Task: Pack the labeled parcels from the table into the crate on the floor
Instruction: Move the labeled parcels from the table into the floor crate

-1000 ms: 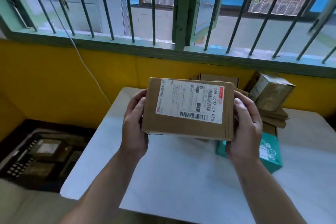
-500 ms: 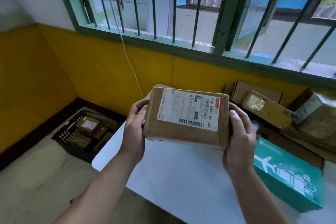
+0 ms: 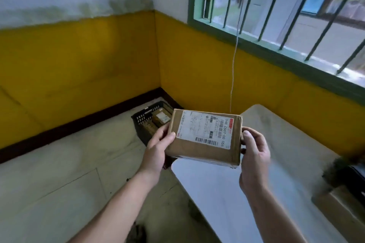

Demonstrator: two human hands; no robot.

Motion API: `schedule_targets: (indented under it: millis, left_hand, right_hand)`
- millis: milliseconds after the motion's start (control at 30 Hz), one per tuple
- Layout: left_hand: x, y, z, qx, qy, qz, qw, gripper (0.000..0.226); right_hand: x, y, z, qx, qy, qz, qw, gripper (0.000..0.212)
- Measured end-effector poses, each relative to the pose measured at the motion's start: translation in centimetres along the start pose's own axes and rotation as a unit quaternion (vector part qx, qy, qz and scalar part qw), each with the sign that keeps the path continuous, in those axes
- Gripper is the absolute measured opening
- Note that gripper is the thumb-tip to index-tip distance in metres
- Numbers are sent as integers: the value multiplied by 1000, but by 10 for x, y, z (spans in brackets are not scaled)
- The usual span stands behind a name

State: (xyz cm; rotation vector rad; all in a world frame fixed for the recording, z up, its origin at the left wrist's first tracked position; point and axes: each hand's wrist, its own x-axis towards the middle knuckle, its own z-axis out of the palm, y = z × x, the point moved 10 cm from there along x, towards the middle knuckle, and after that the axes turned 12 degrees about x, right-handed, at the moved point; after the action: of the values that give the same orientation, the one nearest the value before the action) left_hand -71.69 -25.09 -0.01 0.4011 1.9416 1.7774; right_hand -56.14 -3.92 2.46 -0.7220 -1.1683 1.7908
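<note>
Parcel (image 3: 205, 138), brown cardboard with a white shipping label (image 3: 203, 130) facing up, is held in the air above the near-left corner of the desk (image 3: 227, 193), tilted slightly, touching neither the desk nor the crate. The left hand (image 3: 158, 150) grips its left edge with the thumb on the top face; the fingers underneath are hidden, so I can't tell their spread. The right hand (image 3: 254, 154) grips the right edge, fingers (image 3: 247, 135) curled round that side with the thumb pressed on the top corner. So 2 hands are on 1 box.

The crate (image 3: 146, 122), black plastic, sits on the floor (image 3: 69, 173) in the far corner by the yellow wall, left of the desk and partly hidden behind the parcel and left hand. Inside it is at least 1 labeled box (image 3: 161, 118) plus more brown cardboard; the count is not clear.

Progress, as a judgement: mid-task. Some parcels are packed and this one is lifted off the desk but not yet lowered in. What's left is carrying it left and down into the crate. At least 1 more brown box (image 3: 343, 209) sits at the near-right desk edge, blurred, with its label not visible. The rest of the desk is out of frame, so the remaining count is unknown.
</note>
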Motion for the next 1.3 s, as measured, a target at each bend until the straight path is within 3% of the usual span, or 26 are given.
schedule_targets:
  millis: [233,467,900,1167,1300]
  left_hand:
    - [83,-10,-144,25,67,-49,996,41]
    - [182,-23,-244,49,75,-86,992,55]
    - [441,-101,-264,158,-29,-160,974,46]
    - [561,-175,-267,203,-88,-269,938,38]
    - [614,-216,-262,224,-144,-292,919,37]
  right_hand:
    - [21,97,161,-60,-48,54,996,19]
    - [48,167,274,-86,-48,93,991,16]
    - [207,325,336,-117,50,164,978,21]
    - [268,439,352,-191,100,273,938,47]
    - [285,492,353,-224,127,304,917,39]
